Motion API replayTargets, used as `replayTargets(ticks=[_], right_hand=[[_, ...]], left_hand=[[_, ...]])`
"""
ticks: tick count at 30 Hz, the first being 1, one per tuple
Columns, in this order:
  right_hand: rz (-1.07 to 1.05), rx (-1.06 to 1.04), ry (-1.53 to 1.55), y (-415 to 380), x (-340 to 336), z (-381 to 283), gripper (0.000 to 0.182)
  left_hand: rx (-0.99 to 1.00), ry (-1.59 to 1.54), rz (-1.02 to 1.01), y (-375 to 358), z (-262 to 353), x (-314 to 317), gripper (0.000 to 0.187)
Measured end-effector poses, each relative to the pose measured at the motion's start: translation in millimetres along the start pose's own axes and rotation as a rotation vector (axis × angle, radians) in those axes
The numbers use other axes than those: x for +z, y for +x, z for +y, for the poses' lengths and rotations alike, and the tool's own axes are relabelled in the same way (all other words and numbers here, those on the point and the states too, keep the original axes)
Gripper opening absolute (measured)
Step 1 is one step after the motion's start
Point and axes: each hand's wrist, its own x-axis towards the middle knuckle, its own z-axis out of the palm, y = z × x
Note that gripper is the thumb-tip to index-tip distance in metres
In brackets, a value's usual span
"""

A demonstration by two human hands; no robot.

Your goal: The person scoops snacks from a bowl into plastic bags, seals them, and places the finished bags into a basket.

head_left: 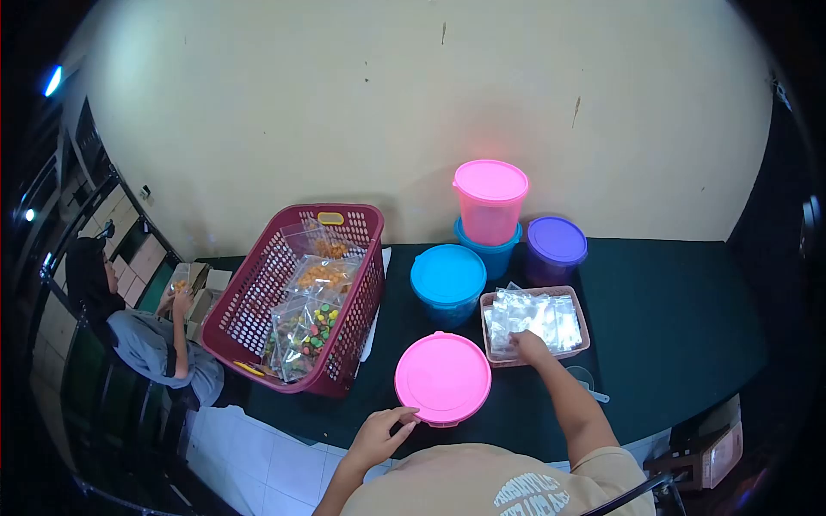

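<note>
My left hand (385, 433) rests its fingertips on the near left rim of a round pink lidded tub (443, 378), its fingers slightly apart and holding nothing. My right hand (528, 346) reaches into a pale pink basket (587, 334) of clear plastic packets (559, 318). Its fingertips touch the packets near the left side; whether they grip one is too small to tell. A blue lidded tub (448, 275) stands behind the pink one.
At left, a maroon laundry basket (344, 361) holds bagged snacks (323, 275). Behind stand a purple tub (557, 245) and a tall pink container (490, 202) on another blue tub. A clear scoop (594, 391) lies right. A person (159, 344) holds a packet far left.
</note>
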Motion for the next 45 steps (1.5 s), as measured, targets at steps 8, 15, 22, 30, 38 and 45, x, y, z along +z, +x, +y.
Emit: replayTargets(ticks=[8, 15, 22, 30, 38, 45], right_hand=[[0.643, 0.13, 1.528, -40, -112, -85, 0.018], [0.209, 0.006, 2.172, -104, -133, -173, 0.015], [0.238, 0.067, 2.171, -122, -115, -178, 0.014], [0.298, 0.003, 2.107, -136, -122, -189, 0.012], [0.459, 0.049, 1.812, -128, -116, -198, 0.035], [-0.03, -0.46, 0.824, -146, -101, -234, 0.056]], left_hand=[[0.013, -0.038, 0.292, 0, -2, 8, 0.08], [-0.124, -0.996, 0.21, 32, 7, 20, 0.094], [-0.156, -1.034, 0.273, 31, 20, 28, 0.016], [-0.106, -0.808, 0.374, 24, 25, 21, 0.019], [-0.104, -0.874, 0.426, 16, 16, 16, 0.027], [-0.003, -0.333, 0.318, 14, 47, 18, 0.019]])
